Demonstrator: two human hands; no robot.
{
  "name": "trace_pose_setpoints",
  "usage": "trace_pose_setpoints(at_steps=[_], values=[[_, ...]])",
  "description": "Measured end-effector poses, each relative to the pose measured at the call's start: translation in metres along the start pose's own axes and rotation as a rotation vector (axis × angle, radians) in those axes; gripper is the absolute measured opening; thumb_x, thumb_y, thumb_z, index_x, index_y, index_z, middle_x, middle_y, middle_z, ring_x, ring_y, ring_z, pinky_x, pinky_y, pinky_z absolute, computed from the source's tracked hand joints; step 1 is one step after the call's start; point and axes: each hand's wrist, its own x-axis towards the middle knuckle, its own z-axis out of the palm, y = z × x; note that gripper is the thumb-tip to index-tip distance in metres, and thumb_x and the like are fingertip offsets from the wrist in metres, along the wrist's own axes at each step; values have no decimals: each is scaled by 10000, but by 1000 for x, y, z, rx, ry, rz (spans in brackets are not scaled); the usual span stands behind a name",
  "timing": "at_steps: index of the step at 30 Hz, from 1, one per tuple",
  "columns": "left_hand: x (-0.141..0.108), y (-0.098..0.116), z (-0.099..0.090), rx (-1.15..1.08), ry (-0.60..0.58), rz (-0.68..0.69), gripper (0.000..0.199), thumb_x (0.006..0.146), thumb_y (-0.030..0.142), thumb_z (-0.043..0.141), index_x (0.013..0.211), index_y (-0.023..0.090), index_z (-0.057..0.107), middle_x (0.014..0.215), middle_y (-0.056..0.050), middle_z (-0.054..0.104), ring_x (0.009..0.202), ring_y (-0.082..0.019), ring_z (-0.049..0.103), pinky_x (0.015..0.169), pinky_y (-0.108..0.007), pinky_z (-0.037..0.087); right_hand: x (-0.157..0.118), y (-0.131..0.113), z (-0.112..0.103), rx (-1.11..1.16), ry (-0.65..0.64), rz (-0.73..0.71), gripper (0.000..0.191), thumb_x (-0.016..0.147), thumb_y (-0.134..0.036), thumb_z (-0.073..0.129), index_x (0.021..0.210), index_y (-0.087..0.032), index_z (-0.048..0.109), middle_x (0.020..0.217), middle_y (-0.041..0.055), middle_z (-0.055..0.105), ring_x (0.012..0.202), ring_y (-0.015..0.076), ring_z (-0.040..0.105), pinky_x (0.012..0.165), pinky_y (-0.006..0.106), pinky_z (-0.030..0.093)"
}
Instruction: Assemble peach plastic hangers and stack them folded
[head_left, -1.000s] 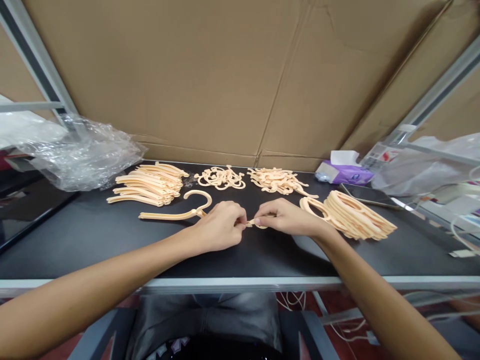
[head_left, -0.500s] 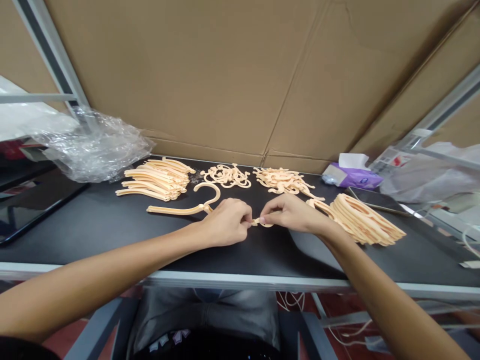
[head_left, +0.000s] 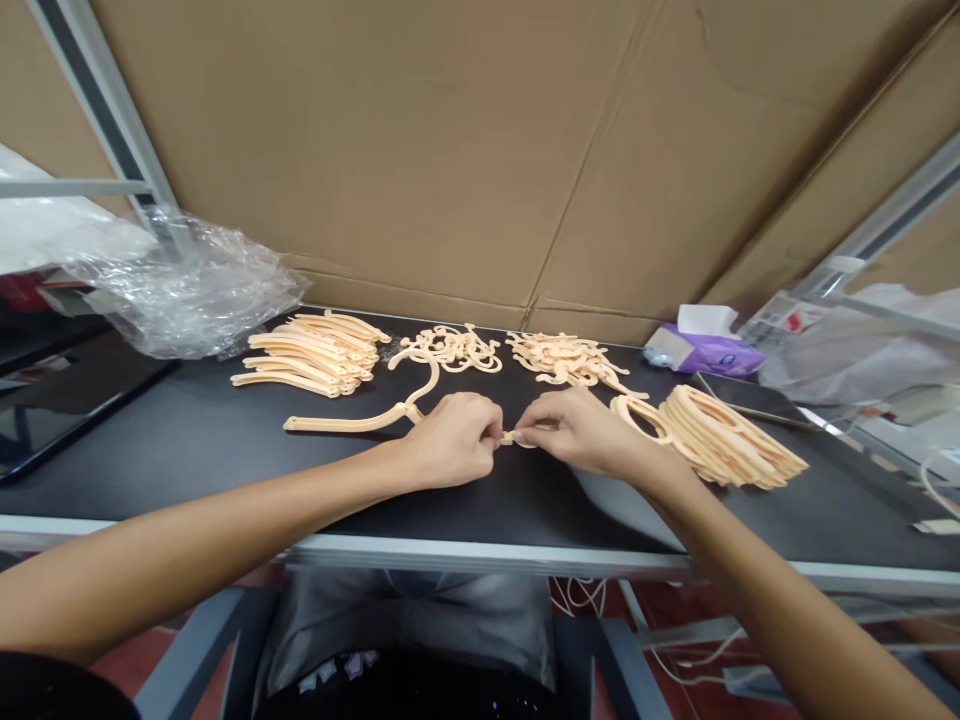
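Grasping a peach plastic hanger [head_left: 337, 424] with the left hand [head_left: 457, 440], fingers curled tightly, around the middle of the black tabletop [head_left: 480, 515]. One arm of it directed toward the left edge, the hook toward the far edge; the part under the palm hidden. Pinching a small peach piece [head_left: 517, 440] between thumb and fingers of the right hand [head_left: 574, 430], just beside the left fingertips. Cannot tell whether joined to the hanger, being mostly covered. Along the far edge, from left to right: a pile of hanger arms [head_left: 315, 355], a tangle of hooks [head_left: 457, 350], a heap of curved parts [head_left: 562, 358]. Toward the right edge, a row of looped peach pieces [head_left: 735, 435], set closely together. Near the far right corner, a purple tissue pack [head_left: 716, 355]; near the far left, crumpled clear plastic wrap [head_left: 202, 285].
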Motion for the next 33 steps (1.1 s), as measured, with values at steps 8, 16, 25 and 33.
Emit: trace_pose_setpoints(at_steps=[8,16,25,33], values=[[0,-1,2,-38,-1,-16,173,702,57,556,697,174,682,750,-26,709,753,-184,645,676,-276,440,-10,8,14,-98,142,-195,183,897,-187,613,780,-176,753,764,52,723,724,169,605,693,292,412],[1,0,0,-40,-2,-43,176,704,57,559,689,176,687,731,-18,713,715,-173,637,627,-266,411,-16,6,20,-250,238,-314,221,944,-160,549,794,-156,711,738,60,689,725,187,575,697,315,415],[2,-2,-1,-90,-29,-73,172,703,67,557,695,180,686,726,-9,718,695,-162,637,587,-249,401,-21,6,22,-406,254,-443,292,981,-141,482,783,-145,698,714,78,637,717,191,525,690,329,390],[4,-4,-1,-117,-48,-79,173,698,72,559,701,181,694,735,-5,737,697,-157,657,597,-243,418,-25,2,20,-415,245,-466,311,974,-90,450,766,-140,676,721,79,630,723,185,511,691,325,380]])
